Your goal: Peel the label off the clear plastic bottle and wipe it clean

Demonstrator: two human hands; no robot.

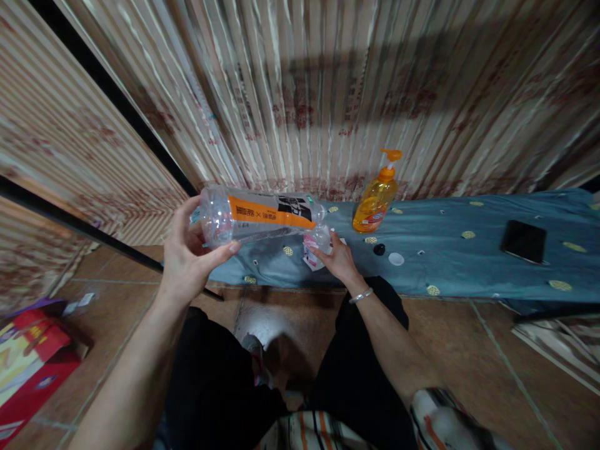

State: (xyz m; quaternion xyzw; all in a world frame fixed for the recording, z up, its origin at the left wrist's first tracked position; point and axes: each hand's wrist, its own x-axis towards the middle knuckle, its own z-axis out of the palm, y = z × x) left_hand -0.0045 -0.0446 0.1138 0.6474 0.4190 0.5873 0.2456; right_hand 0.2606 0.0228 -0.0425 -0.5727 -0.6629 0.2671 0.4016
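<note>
My left hand is wrapped round the base end of a large clear plastic bottle with an orange, grey and black label. The bottle lies nearly level in the air, its neck pointing right. My right hand grips a small clear plastic container at the big bottle's mouth; whether the two touch, I cannot tell. Below it a pink and white packet or label partly shows. Right of that hand, a small black cap and a whitish round disc lie on the cloth.
An orange pump bottle stands on the blue cloth-covered bench, with a black phone farther right. Striped curtains hang behind. Black poles cross the left side. A red box sits on the tiled floor.
</note>
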